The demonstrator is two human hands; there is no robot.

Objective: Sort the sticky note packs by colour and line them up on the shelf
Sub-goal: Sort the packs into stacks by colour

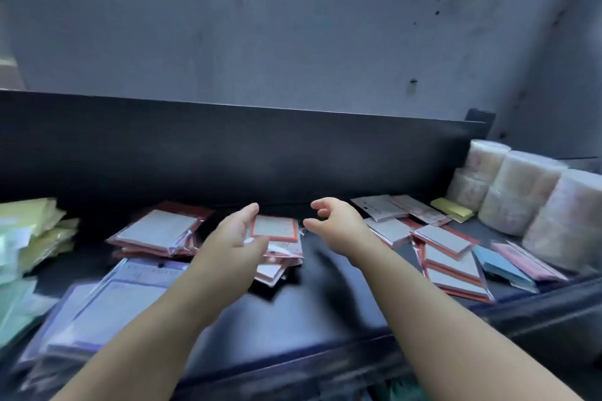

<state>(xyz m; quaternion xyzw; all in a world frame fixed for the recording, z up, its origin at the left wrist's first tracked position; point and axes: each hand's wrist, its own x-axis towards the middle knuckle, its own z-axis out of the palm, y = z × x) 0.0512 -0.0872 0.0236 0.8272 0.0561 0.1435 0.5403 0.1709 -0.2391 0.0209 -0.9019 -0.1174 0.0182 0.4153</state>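
Sticky note packs lie scattered on a black shelf. A red-bordered pack tops a small pile at the middle. My left hand hovers open just left of it, fingers straight, holding nothing. My right hand is open to the pile's right, fingers loosely curved and empty. Another red pile lies further left, and a row of red packs lies to the right. Purple packs sit at front left. Green and yellow packs are at the far left.
Blue pack and pink pack lie at the right, a yellow pad behind them. Several clear tubs stand at the far right. The shelf's black back panel rises behind; a grey wall is above.
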